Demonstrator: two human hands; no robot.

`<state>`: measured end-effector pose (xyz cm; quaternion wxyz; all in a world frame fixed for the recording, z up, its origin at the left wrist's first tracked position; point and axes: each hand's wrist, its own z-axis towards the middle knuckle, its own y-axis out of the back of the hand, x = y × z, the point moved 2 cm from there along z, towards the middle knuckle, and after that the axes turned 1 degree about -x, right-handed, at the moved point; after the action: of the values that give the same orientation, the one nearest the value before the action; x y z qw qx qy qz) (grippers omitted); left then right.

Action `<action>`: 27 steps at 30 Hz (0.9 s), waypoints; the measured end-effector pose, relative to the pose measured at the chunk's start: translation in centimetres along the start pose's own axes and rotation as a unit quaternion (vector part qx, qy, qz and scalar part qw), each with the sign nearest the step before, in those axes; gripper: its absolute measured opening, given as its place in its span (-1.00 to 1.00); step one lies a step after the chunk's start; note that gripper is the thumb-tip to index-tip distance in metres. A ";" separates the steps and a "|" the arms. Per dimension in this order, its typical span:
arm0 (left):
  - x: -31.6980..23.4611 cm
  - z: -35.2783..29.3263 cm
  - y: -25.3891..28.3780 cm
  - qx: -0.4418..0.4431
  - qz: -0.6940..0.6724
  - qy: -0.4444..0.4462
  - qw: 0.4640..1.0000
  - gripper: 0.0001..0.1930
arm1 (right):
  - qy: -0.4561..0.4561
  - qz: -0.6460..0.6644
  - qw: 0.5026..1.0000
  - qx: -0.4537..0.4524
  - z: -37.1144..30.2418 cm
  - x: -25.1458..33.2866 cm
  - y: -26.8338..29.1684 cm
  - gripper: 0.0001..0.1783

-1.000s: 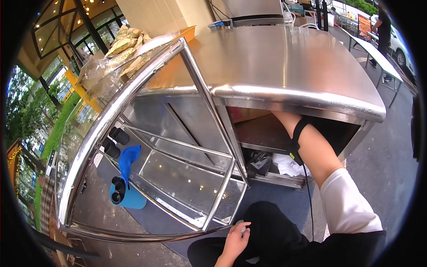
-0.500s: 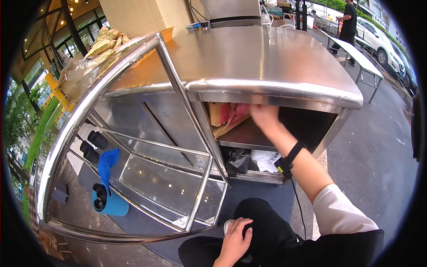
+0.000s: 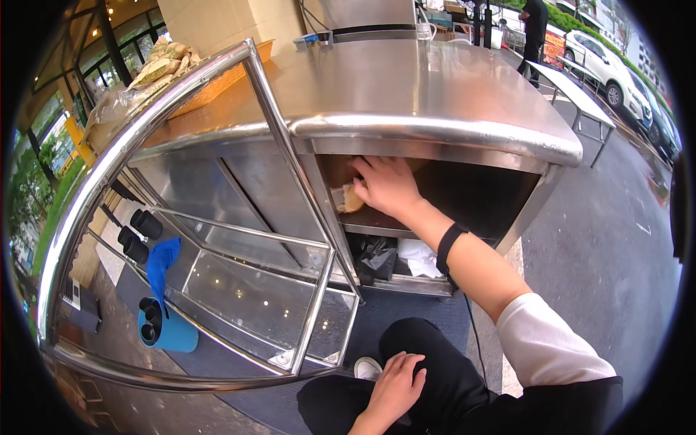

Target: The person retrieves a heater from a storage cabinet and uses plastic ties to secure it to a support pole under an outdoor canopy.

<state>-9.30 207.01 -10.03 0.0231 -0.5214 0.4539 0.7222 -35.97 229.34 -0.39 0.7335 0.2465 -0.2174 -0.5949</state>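
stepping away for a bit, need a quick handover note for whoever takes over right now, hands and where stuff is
Right hand: reached into the upper shelf under the steel counter, fingers on a tan, crumpled item; whether it is gripped cannot be told.
Left hand: resting on the person's dark trouser leg, holding nothing.
Lower shelf: a black bag and a white bag lie side by side.
Done: the hand is in at the tan item.
Left: the item is still inside the shelf; the bags below are untouched.
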 end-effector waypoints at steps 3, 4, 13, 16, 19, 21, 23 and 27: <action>0.2 -0.1 0.1 -0.005 0.021 -0.004 1.000 -0.67 | -0.067 -0.048 0.992 0.095 -1.1 -3.5 -0.1 -0.60; 0.4 -0.4 0.3 -0.004 0.030 -0.005 1.000 -0.67 | -0.050 -0.117 0.990 0.052 -2.0 -5.0 0.6 -0.61; 0.8 -1.1 1.6 -0.004 0.039 0.000 0.999 -0.64 | -0.179 -0.174 0.968 0.034 -3.9 -9.6 4.5 -0.49; 0.6 -1.3 1.3 -0.008 0.039 0.006 0.999 -0.65 | -0.195 -0.221 0.955 -0.003 -5.2 -7.4 4.2 -0.54; 0.6 -1.1 1.5 -0.098 0.026 -0.027 0.994 -0.79 | -0.149 -0.169 0.973 -0.050 -6.6 -4.2 3.7 -0.57; 1.5 -0.5 1.3 0.009 0.021 0.008 1.000 -0.65 | -0.210 -0.041 0.972 -0.094 -8.5 -3.2 4.1 -0.61; 1.9 -0.6 1.1 0.011 0.020 0.011 1.000 -0.66 | -0.263 0.139 0.937 -0.181 -10.6 -1.8 4.2 -0.67; 1.4 -1.4 0.8 0.005 -0.020 0.051 0.998 -0.70 | -0.334 0.275 0.897 -0.091 -14.2 2.1 3.7 -0.48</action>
<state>-9.35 204.97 -10.70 0.0173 -0.5664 0.4471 0.6921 -24.01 229.42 -9.16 0.7713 -0.1043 -0.4540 -0.4338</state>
